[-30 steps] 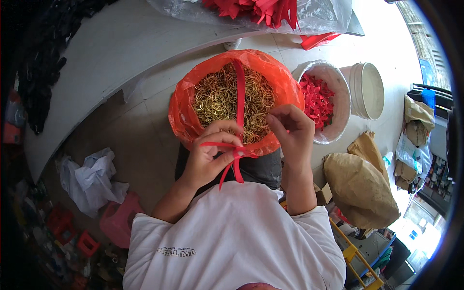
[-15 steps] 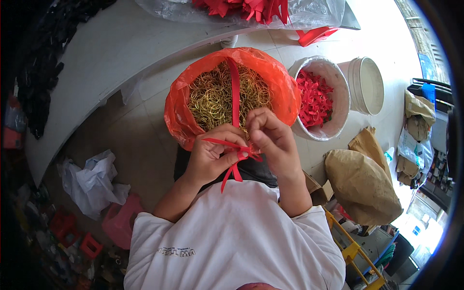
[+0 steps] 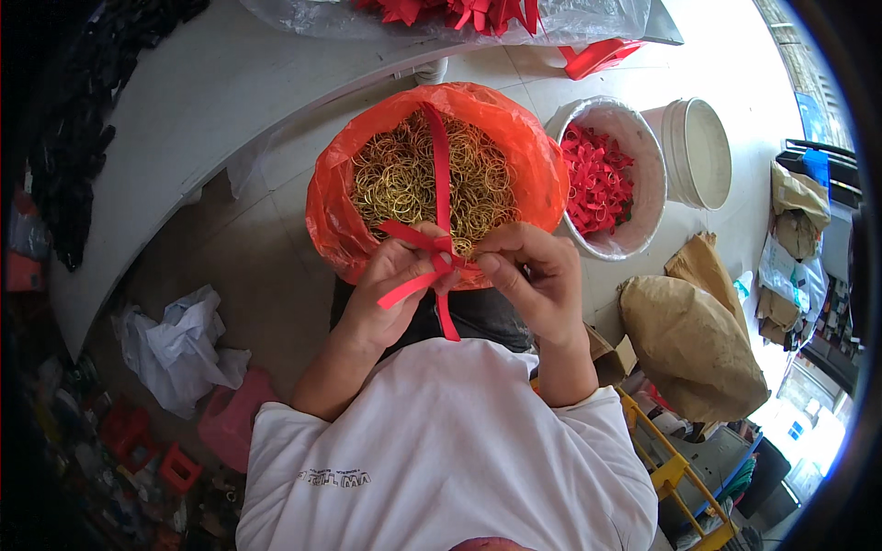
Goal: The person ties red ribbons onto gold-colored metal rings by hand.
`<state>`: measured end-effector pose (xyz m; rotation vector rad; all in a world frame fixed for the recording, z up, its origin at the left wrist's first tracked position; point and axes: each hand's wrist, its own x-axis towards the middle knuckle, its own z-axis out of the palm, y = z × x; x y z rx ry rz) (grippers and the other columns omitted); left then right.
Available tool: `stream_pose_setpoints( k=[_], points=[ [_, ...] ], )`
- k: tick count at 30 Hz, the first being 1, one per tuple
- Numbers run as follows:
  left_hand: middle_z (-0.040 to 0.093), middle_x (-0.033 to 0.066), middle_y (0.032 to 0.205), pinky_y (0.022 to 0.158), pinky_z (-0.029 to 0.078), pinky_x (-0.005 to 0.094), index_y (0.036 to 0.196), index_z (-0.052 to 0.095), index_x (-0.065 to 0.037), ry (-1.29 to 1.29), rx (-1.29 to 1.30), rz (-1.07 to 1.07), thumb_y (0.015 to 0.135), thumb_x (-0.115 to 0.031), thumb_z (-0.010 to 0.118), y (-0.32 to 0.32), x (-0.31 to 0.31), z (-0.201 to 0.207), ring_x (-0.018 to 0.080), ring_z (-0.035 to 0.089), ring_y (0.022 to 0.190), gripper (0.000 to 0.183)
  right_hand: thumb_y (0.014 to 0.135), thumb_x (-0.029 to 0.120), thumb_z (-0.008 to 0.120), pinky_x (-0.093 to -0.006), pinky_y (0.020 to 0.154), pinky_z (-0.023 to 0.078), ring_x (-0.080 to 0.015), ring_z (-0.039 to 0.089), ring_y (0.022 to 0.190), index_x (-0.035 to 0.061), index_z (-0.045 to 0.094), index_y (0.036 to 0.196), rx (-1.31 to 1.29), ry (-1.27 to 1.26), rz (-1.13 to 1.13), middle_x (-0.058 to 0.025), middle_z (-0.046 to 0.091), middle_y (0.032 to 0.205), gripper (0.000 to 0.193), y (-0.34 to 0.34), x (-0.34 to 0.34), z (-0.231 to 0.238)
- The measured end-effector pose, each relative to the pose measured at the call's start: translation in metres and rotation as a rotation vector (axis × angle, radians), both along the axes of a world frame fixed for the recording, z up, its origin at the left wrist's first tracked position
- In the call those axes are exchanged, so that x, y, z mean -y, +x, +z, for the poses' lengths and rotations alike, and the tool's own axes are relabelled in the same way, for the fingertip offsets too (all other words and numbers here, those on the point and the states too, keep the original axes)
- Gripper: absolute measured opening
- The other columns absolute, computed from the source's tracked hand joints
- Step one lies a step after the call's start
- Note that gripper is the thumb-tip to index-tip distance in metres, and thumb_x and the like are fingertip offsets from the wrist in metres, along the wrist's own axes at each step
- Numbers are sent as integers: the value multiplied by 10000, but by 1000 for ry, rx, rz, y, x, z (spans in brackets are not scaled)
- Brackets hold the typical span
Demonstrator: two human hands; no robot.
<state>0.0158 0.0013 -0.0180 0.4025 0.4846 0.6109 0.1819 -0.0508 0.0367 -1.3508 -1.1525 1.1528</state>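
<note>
My left hand [image 3: 386, 289] is closed, its thumb and finger pinching a red ribbon bow [image 3: 395, 293] whose ends fan out to the left and below. My right hand [image 3: 540, 285] is closed too, fingertips pinched at the right end of the same ribbon; the exact grip is partly hidden. Both hands are over the near rim of an orange plastic bag [image 3: 537, 170] holding many gold metal rings [image 3: 390, 188]. A long red ribbon strip [image 3: 442, 174] runs across the rings from the far rim down to my hands.
Right of the bag stands a white bucket [image 3: 649, 174] with red ribbon bows [image 3: 595, 184], and another pale bucket [image 3: 703, 151]. Brown sacks [image 3: 689, 340] lie at right. A grey table [image 3: 184, 119] curves across the far left, with a clear bag of red ribbon pieces [image 3: 588, 20].
The bow in my left hand has turned, its ends now spreading wider to the left. My right hand has lowered slightly and its fingers have come in beside the bow.
</note>
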Motion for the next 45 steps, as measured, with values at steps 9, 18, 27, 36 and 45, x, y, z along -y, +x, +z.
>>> stream_pose_setpoints(
  k=[9, 18, 27, 36, 45],
  points=[
    [648, 81, 783, 607, 486, 243, 928, 620, 4, 80, 15, -122, 763, -53, 690, -2, -2, 8, 124, 603, 668, 188, 835, 68, 607, -219, 603, 458, -77, 577, 701, -24, 581, 944, -340, -69, -14, -52, 608, 811, 145, -4, -4, -21],
    [650, 88, 825, 626, 508, 239, 982, 598, 14, 133, -76, 94, 784, -33, 668, -1, -4, 10, 119, 614, 692, 216, 682, 44, 721, -269, 561, 486, -206, 629, 633, -5, 651, 936, 408, 309, -134, -100, 641, 757, 268, -15, 6, -19],
    [648, 56, 821, 677, 498, 211, 924, 597, 17, 636, -433, 65, 775, -13, 658, -11, -5, 15, 82, 613, 722, 163, 776, 26, 664, -227, 561, 501, -113, 625, 614, -36, 644, 907, -151, -119, 23, -82, 654, 734, 146, -1, 10, 5],
    [599, 84, 862, 728, 479, 248, 871, 569, 13, 732, -151, -145, 731, 40, 660, -10, -14, 19, 123, 593, 816, 169, 808, 54, 654, -191, 510, 455, -59, 576, 593, -22, 573, 798, -383, -306, 172, -32, 610, 678, 111, 5, 6, 3],
    [569, 37, 857, 747, 473, 228, 884, 552, 8, 599, -270, -184, 727, 7, 648, -8, -12, 21, 104, 582, 814, 184, 739, -13, 641, -201, 454, 396, -45, 507, 518, 0, 556, 783, 125, -173, 117, -14, 554, 620, 96, -3, 1, 7]
  ],
)
